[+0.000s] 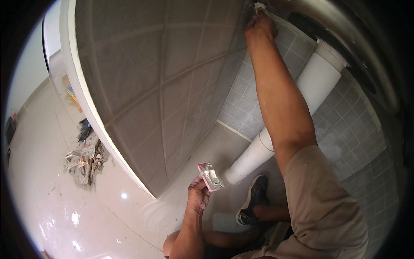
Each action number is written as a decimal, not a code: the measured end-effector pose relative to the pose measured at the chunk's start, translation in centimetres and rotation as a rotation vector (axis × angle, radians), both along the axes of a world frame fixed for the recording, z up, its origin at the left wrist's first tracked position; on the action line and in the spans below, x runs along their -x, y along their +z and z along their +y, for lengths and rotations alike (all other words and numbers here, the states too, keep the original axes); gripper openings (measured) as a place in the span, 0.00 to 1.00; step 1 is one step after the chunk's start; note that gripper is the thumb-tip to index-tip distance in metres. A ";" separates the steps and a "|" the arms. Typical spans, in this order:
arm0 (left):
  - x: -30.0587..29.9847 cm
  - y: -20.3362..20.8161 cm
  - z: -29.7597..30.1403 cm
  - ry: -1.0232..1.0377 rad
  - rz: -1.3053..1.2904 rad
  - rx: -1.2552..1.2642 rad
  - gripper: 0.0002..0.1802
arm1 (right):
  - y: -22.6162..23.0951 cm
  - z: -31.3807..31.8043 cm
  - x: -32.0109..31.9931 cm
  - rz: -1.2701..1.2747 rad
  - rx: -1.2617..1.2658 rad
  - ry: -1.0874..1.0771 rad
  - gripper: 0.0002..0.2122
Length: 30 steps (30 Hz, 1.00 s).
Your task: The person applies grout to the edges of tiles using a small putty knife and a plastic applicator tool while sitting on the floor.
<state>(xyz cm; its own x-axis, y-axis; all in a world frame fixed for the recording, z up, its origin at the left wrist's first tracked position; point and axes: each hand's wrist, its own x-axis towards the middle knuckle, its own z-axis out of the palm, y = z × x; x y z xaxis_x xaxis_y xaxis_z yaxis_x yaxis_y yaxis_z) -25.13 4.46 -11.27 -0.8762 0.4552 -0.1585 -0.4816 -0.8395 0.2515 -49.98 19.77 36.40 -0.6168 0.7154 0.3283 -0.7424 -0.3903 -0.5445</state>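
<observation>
Low in front of me, my left hand (pixel 199 193) grips a small flat rectangular board (pixel 204 166) with a reddish edge. A smeared heap of white paste (pixel 211 176) lies on that board. My right arm stretches far up to the top of the grey tiled wall (pixel 172 73). There my right hand (pixel 261 26) is closed, its fingers close to the corner under a dark overhead edge. A white lump (pixel 259 6) shows at the fingertips; whether they hold a tool is hidden.
A thick white pipe (pixel 284 116) slants up from the floor beside my right arm, against more grey tiles (pixel 345 116). My shoe (pixel 254 200) is near its base. Left of the wall's pale edge (pixel 92 112), a heap of rubble (pixel 88 162) lies on the shiny floor (pixel 116 220).
</observation>
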 end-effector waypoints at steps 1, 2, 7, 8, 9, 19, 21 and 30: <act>0.1 0.0 0.1 0.001 0.000 -0.005 0.16 | 0.2 0.0 0.2 0.016 0.008 -0.012 0.13; 0.1 0.0 0.0 0.004 -0.003 -0.007 0.16 | 0.2 -0.6 0.1 0.029 0.018 -0.021 0.14; 0.0 -0.4 -0.7 0.003 0.010 0.027 0.17 | -0.7 -0.7 0.9 0.100 -0.057 0.076 0.16; 0.0 -0.3 -0.4 -0.008 0.031 0.046 0.18 | -0.7 1.5 1.5 0.142 -0.108 0.256 0.17; -0.1 -0.2 -0.1 -0.015 0.031 0.039 0.18 | -0.8 3.7 2.2 0.181 -0.159 0.435 0.19; 0.5 -0.9 -0.3 -0.021 0.050 0.060 0.19 | -2.3 0.0 2.1 0.061 -1.002 -0.702 0.16; 0.6 -0.6 -0.1 -0.028 0.044 0.067 0.19 | -2.0 0.2 1.7 0.066 -0.676 -0.154 0.22; 0.3 -0.5 -0.2 0.020 -0.033 0.029 0.15 | -2.1 0.8 -0.8 -0.014 -0.217 0.242 0.06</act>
